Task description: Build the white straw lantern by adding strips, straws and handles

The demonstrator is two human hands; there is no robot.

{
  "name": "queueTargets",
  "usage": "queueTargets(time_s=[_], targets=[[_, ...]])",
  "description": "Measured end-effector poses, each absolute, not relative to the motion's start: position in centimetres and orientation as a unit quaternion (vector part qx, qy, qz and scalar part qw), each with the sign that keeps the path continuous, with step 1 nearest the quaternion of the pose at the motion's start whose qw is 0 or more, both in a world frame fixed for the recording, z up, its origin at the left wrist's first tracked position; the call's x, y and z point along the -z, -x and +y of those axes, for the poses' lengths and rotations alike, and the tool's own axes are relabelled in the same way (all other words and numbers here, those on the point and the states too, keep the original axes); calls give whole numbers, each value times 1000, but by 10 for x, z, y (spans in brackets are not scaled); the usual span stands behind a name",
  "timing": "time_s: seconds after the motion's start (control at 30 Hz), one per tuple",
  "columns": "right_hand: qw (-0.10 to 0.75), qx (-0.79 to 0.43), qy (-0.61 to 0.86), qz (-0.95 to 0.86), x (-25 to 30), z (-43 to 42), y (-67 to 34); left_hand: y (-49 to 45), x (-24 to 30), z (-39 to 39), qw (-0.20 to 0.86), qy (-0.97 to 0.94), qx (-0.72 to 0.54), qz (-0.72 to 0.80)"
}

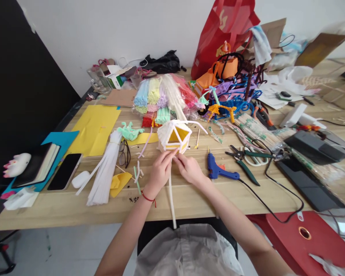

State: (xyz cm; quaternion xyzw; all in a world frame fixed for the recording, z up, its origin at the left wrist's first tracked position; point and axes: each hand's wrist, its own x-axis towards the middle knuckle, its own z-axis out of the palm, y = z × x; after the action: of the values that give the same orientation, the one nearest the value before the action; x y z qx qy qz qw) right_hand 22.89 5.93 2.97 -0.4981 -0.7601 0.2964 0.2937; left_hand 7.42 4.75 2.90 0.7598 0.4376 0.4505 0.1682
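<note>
A small lantern-like frame point(174, 134), built of white pipe cleaners with yellow panels inside, stands in front of me at the middle of the table. My left hand point(161, 166) is closed at its lower front edge. Right beside it, my right hand point(189, 168) pinches at the same edge, the fingertips nearly meeting. From between the hands a white pipe cleaner point(171, 199) runs down past the table edge toward my lap. Another fuzzy strip point(197, 125) sticks out from the frame's top to the right. My fingers partly cover the gripped spot.
A blue glue gun point(220, 170) lies right of my hands, with green-handled pliers point(247, 165) beyond. Left are a bundle of white pipe cleaners point(105, 172), glasses point(124, 154) and a phone point(64, 171). Coloured pipe cleaners point(163, 94) and a red bag point(215, 34) stand behind.
</note>
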Motion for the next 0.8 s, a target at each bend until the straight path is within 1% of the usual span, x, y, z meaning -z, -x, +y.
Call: queueTargets(time_s=[0.1,0.17,0.23,0.33,0.43,0.5,0.67,0.8], targets=[[315,-322,485,-749,-30,61,-230,-77,-26,46,179,-732,-470,459],[334,-343,475,-738,-31,61,-232,-78,-25,46,186,-682,-512,488],[355,-367,465,-723,-32,60,-232,-79,-26,46,215,-627,-556,502],[385,-414,446,-694,-36,58,-232,-78,-30,47,312,-560,-597,482],[405,-478,416,-659,-39,57,-230,-77,-32,49,436,-522,-585,442],[405,-535,389,-631,-39,57,-228,-76,-32,51,481,-507,-573,427],[374,-683,313,-544,-39,61,-227,-71,-31,53,485,-510,-569,424],[331,-759,271,-490,-41,62,-233,-68,-34,52,477,-520,-563,430]])
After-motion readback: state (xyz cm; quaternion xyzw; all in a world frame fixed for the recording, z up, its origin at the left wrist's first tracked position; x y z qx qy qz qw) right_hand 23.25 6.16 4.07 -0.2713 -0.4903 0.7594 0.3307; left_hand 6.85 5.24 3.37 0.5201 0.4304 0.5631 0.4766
